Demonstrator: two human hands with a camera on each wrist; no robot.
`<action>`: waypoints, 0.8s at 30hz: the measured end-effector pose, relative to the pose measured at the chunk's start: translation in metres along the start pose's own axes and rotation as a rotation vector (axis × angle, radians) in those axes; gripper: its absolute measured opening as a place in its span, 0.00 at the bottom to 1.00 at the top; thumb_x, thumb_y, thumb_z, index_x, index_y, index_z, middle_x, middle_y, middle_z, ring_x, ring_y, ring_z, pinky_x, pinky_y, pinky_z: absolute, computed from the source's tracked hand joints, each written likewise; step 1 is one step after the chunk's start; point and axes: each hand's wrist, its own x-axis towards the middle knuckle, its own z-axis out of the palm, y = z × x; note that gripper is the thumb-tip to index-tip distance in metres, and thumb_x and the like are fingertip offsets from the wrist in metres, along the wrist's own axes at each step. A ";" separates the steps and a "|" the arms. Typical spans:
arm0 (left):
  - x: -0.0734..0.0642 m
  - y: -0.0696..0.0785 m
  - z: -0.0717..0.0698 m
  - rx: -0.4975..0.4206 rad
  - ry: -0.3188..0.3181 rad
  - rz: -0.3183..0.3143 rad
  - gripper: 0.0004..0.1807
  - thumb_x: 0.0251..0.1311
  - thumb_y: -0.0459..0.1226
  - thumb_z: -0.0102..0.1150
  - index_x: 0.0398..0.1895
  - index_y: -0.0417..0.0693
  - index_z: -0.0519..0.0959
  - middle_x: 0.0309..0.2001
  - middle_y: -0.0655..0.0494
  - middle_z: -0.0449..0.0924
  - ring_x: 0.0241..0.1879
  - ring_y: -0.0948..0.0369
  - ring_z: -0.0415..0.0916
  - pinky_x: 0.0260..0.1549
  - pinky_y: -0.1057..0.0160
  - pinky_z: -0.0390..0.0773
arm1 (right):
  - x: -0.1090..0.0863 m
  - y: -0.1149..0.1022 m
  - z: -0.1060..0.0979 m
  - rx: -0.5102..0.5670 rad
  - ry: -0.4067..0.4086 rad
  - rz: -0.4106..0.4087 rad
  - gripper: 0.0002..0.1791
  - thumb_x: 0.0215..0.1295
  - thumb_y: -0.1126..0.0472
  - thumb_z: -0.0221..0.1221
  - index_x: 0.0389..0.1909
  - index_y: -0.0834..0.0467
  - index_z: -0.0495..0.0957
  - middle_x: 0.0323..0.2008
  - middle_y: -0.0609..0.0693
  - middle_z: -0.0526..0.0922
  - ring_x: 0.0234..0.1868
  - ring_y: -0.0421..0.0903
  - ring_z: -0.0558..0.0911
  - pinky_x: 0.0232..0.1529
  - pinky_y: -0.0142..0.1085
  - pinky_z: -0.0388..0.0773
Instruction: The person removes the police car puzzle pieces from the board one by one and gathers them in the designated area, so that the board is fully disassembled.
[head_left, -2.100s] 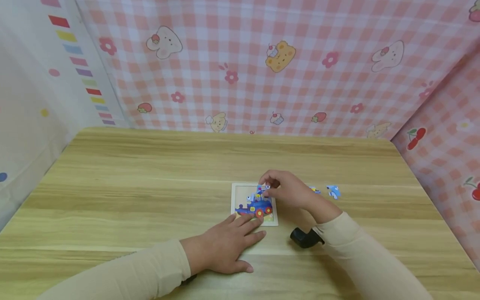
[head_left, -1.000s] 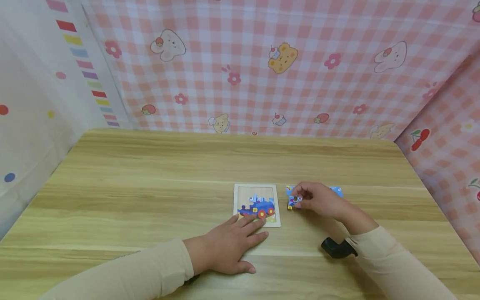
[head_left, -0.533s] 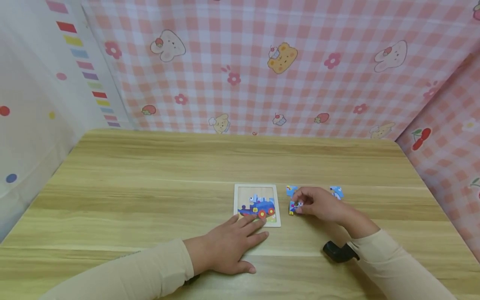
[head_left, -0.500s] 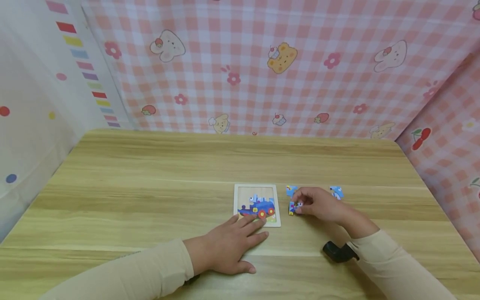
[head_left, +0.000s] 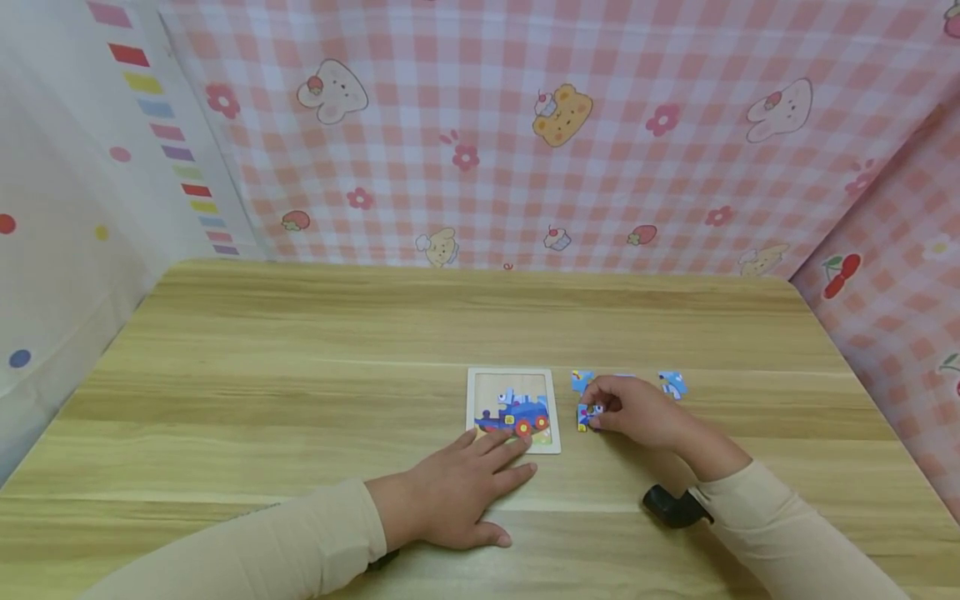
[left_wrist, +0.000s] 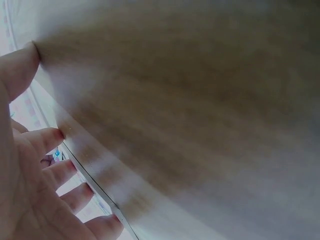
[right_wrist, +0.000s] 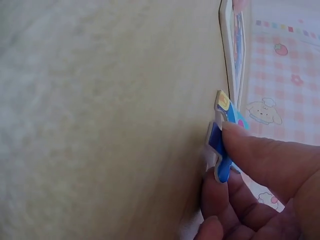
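Shifted since 2.1 s ago: right hand (head_left: 637, 410) and its puzzle piece (head_left: 584, 417), from over the puzzle tray (head_left: 472, 404) to the table (head_left: 262, 400) just right of it; left hand (head_left: 453, 492) much as before. Left to right now: beige left sleeve (head_left: 292, 537), then the left hand, palm down, fingers spread, some fingertips on the tray's near edge, thumb held apart. Tray lies flat; a blue vehicle picture (head_left: 528, 412) with red wheels fills its lower part, bare wood showing above. Held piece, blue with a yellow corner, is pinched between right thumb and fingers, tilted in the right wrist view; contact with the table cannot be told. Beyond it, a loose piece (head_left: 581, 381) and, farther right, a blue loose piece (head_left: 672, 384); between them, another is mostly hidden by the hand. Black wrist device (head_left: 675, 507) sits at the right cuff.
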 end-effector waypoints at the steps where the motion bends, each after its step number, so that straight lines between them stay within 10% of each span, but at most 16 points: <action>1: 0.000 0.000 0.000 -0.001 0.000 -0.001 0.42 0.62 0.65 0.46 0.74 0.56 0.59 0.75 0.52 0.51 0.73 0.52 0.49 0.66 0.47 0.60 | 0.000 -0.001 0.000 -0.004 0.001 0.005 0.06 0.59 0.65 0.65 0.36 0.57 0.78 0.29 0.46 0.74 0.32 0.43 0.71 0.34 0.36 0.70; 24: 0.000 0.000 0.001 0.004 0.013 0.004 0.42 0.62 0.65 0.46 0.74 0.56 0.59 0.75 0.52 0.52 0.73 0.52 0.50 0.65 0.47 0.61 | 0.001 -0.003 0.003 -0.060 0.036 0.025 0.06 0.59 0.66 0.65 0.37 0.58 0.82 0.33 0.49 0.76 0.35 0.43 0.73 0.37 0.38 0.72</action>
